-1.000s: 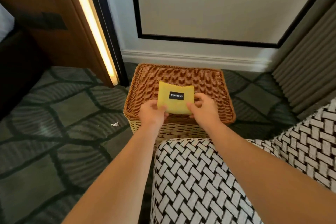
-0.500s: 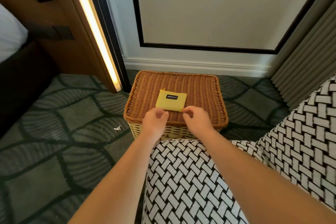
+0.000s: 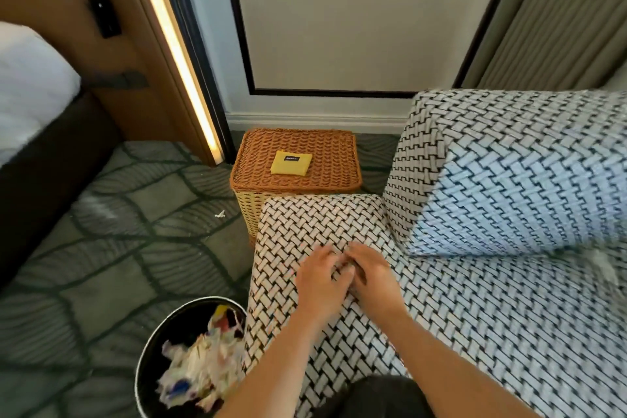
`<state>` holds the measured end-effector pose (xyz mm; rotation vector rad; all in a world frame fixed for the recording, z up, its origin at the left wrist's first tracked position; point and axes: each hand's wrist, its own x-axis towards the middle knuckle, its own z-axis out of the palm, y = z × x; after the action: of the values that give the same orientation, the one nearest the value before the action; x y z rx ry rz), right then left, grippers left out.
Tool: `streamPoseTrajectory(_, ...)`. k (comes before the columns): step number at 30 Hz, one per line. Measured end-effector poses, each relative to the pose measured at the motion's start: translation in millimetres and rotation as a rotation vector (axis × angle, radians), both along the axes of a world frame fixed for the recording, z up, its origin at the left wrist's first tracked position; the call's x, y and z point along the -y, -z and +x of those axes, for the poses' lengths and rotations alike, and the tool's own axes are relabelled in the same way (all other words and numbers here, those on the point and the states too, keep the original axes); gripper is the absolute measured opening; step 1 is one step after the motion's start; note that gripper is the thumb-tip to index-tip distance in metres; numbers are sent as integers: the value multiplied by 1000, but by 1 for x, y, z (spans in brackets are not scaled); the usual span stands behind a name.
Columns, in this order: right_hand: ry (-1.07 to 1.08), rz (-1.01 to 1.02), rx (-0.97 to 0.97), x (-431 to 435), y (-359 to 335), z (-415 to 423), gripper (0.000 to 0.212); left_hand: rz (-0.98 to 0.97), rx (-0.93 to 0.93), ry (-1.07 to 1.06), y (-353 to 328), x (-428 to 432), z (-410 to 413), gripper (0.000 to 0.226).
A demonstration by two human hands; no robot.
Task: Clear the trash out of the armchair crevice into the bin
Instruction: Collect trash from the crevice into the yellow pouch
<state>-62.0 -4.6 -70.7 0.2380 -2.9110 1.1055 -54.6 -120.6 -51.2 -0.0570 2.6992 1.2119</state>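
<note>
Hands meet on the seat of the black-and-white basket-weave upholstered armchair (image 3: 458, 316), near its front left corner. The left hand (image 3: 320, 285) lies palm down with its fingers spread flat on the fabric; the right hand (image 3: 375, 276) sits just beside it, touching it, fingers curled down toward the weave. Neither visibly grips anything, though whether a small scrap is pinched under the right fingertips I cannot tell.

The round black bin (image 3: 163, 349) stands on the patterned grey-green carpet (image 3: 101, 248) against the chair's left side, already holding crumpled printed paper trash (image 3: 200, 366). No trash shows on the seat itself; the crevice where the seat meets the armrest (image 3: 492, 173) is well apart from the hands, further right and back.

To do this step well, I would judge the hands should sweep flat across the cushion toward that seam, then slide fingers deep along it, feeling rather than looking, since the busy weave hides small bits. Anything found wants a firm pinch and a short carry left, dropping over the bin's open mouth.

A small white scrap (image 3: 220, 214) lies on the carpet by the brown wicker basket (image 3: 295, 163), which carries a flat yellow pouch (image 3: 291, 163).
</note>
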Motion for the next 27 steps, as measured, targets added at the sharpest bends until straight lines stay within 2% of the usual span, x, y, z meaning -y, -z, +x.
streamPoseTrajectory(6,98,-93,155,-64,-12,63,34,245,223,69,-35,-37,55,29)
streamPoseTrajectory(9,166,-97,187,-108,-24,85,32,161,282,153,-42,-53,58,31)
streamPoseTrajectory(12,322,-87,241,-166,-34,101,29,76,304,247,-51,-86,57,34)
streamPoseTrajectory(18,492,-133,251,-233,-32,110,23,40,304,349,-41,-156,55,42)
streamPoseTrajectory(21,536,-156,181,-236,-29,100,19,19,182,292,-32,-185,61,46)
streamPoseTrajectory(27,642,68,-40,-231,3,84,28,-178,-83,362,4,-220,55,52)
